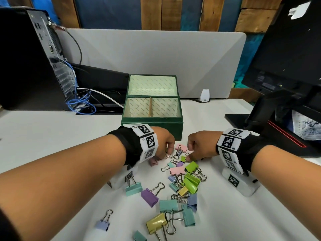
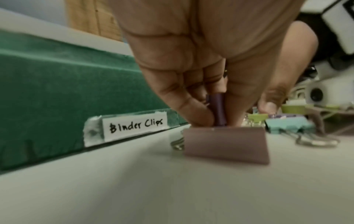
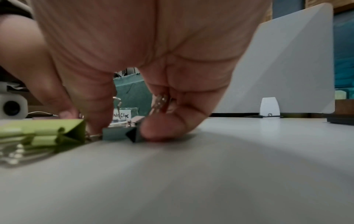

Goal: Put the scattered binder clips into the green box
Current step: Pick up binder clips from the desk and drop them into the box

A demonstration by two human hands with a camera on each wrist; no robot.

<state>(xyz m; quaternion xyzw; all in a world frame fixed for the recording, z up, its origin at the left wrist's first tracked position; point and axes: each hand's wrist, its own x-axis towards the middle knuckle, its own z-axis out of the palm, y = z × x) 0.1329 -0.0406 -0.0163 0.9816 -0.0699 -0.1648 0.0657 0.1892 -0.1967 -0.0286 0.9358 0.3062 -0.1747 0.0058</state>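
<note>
Left wrist view, item one: the left hand (image 2: 191, 63) is pinching a small dark purple clip (image 2: 217, 109) between thumb and curled fingers, its long axis standing near upright, just behind a mauve clip (image 2: 226, 145) that is lying flat on the white desk (image 2: 134, 189) with its broad face toward the camera and wire handles trailing left. Item two, right wrist view: the right hand (image 3: 153, 60) is closing on a small grey clip (image 3: 118, 134), forefinger and thumb pressing its two ends; the clip is lying on its side, long axis running across the picture, open triangular end toward the thumb. A green clip (image 3: 47, 133) is lying just beside it. Item three, head view: the green box (image 1: 152, 121) is standing open just beyond both hands, empty as far as can be seen; the remaining binder clips (image 1: 178, 188) are lying scattered nearer the person, pointing every way. Handling judgement: each pinch is best taken across the painted body rather than the loose handles, lifted clear of neighbours, then carried over the near wall.
</note>
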